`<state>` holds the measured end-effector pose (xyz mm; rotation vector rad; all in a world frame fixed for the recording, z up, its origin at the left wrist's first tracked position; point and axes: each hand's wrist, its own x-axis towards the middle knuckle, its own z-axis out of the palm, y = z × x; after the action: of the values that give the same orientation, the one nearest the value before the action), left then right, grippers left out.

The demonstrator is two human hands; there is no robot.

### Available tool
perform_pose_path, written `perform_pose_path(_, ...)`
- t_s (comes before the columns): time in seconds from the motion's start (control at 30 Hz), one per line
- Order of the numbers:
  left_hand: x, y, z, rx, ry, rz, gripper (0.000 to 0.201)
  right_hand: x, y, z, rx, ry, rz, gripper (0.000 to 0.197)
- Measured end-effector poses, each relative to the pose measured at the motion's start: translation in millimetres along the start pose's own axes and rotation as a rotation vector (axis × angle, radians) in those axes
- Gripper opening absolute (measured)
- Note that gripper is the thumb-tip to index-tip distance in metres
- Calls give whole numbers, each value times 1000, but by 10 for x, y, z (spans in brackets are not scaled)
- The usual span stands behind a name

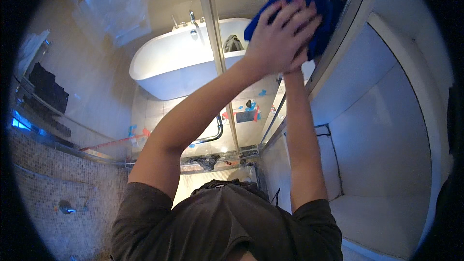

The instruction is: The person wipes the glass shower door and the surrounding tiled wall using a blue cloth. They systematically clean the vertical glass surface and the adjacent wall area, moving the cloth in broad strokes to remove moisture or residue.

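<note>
Raised at the upper right, my left hand point(280, 34) lies over a bunched dark-blue cloth point(326, 24), its fingers bent and somewhat parted on the fabric. The cloth is up by a glass panel's metal frame point(355, 14); whether it touches the glass I cannot make out. My right forearm point(302, 130) rises to the same spot. Of my right hand point(299, 60) only a small part shows beneath the left one, and its fingers are hidden behind the left hand and the cloth.
Beyond the glass stands a white bathtub point(164, 63) with a chrome faucet point(192, 17) and a grey bag point(233, 43) inside. A vertical metal post point(212, 24) crosses the view. Tape scraps and a dark plate point(245, 116) lie on the tiles. At right is a recessed niche point(382, 135).
</note>
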<state>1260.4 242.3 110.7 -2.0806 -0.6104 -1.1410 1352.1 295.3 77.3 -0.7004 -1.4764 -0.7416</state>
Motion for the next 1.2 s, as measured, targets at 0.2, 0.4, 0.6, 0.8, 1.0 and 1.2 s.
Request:
perform_pose_path(0.2, -1353, 447, 432, -40, -331, 113, 61, -1495, -301, -60, -104, -185, 158, 51)
perform_pose_path(0.4, -834, 277, 319, -83, -223, 101, 58, -982, -175, -54, -37, -132, 117, 51)
perform_pose_path(0.6, -666, 298, 322, -64, -91, 42, 61, -645, -47, -38, -35, -44, 136, 52)
perform_pose_path(0.8, -2024, 698, 806, -79, -390, 79, 61, -2255, -419, -23, -92, -200, 336, 52)
perform_pose_path(1.0, -2289, 764, 731, -250, -402, 66, 56, -2751, -565, -180, -72, -325, 382, 52)
perform_pose_path(1.2, -1030, 274, 350, -64, -110, -31, 51, -1360, -144, 3, 72, -197, 175, 52)
